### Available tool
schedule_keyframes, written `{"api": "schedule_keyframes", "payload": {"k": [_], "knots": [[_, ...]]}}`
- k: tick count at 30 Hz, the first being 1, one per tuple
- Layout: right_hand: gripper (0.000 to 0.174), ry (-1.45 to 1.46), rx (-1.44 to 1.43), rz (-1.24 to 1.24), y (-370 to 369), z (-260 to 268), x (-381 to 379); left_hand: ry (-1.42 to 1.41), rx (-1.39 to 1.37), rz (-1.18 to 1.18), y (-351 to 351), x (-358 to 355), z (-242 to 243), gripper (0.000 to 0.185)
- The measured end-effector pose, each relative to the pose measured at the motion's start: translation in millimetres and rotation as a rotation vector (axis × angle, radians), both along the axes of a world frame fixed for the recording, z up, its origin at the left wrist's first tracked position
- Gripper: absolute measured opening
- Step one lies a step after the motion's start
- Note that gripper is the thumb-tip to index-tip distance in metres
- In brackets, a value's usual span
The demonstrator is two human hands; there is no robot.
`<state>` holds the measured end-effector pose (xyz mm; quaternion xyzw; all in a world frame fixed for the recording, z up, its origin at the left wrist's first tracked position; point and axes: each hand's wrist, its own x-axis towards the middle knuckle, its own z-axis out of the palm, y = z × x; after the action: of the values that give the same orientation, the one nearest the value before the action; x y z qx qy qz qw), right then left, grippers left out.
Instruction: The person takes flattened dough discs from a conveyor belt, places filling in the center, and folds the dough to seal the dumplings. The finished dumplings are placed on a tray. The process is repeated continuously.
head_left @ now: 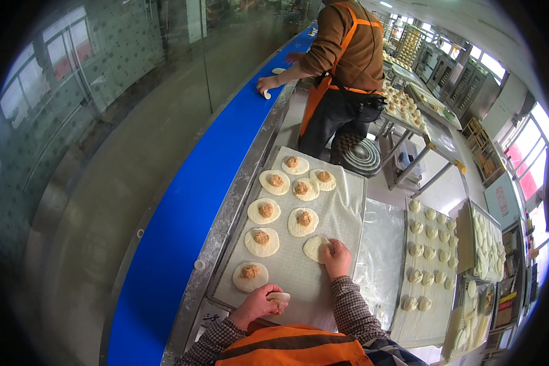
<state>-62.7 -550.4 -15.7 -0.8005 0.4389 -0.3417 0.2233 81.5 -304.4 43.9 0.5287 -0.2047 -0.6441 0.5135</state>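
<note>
My left hand (256, 305) holds a small dough round (278, 297) with meat-like filling (279, 308) on it, at the near edge of a cloth-lined tray (309, 293). My right hand (337, 260) grips the right edge of a flat dough wrapper (314, 249), which lies on the cloth; no filling shows on its visible part. Several wrappers with a lump of filling lie beyond, such as a filled wrapper (250, 277) close to my left hand and another filled wrapper (303, 222) ahead of my right. Fingers partly hide both pieces that I hold.
A blue conveyor belt (196, 183) runs along the left. Ahead, a co-worker (347, 55) in an orange apron handles dough on it, beside a round stool (361, 155). Pleated buns fill much of a lined tray (427, 320) at right, near a stacked tray of dough pieces (487, 242).
</note>
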Motion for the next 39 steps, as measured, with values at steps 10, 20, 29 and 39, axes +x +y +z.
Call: {"api": "schedule_keyframes", "payload": {"k": [10, 20, 29, 39], "knots": [[0.021, 0.017, -0.019, 0.0, 1, 2, 0, -0.08, -0.013, -0.048, 1, 2, -7, 0.034], [0.022, 0.019, -0.03, 0.005, 0, 0, 0, -0.124, 0.017, -0.051, 0, 2, -7, 0.033], [0.022, 0.017, 0.006, -0.001, 2, 4, 0, -0.192, 0.048, -0.05, 0, 5, -5, 0.037], [0.023, 0.019, 0.023, 0.002, 1, 1, 0, -0.286, -0.005, -0.073, 2, 7, -14, 0.039]]}}
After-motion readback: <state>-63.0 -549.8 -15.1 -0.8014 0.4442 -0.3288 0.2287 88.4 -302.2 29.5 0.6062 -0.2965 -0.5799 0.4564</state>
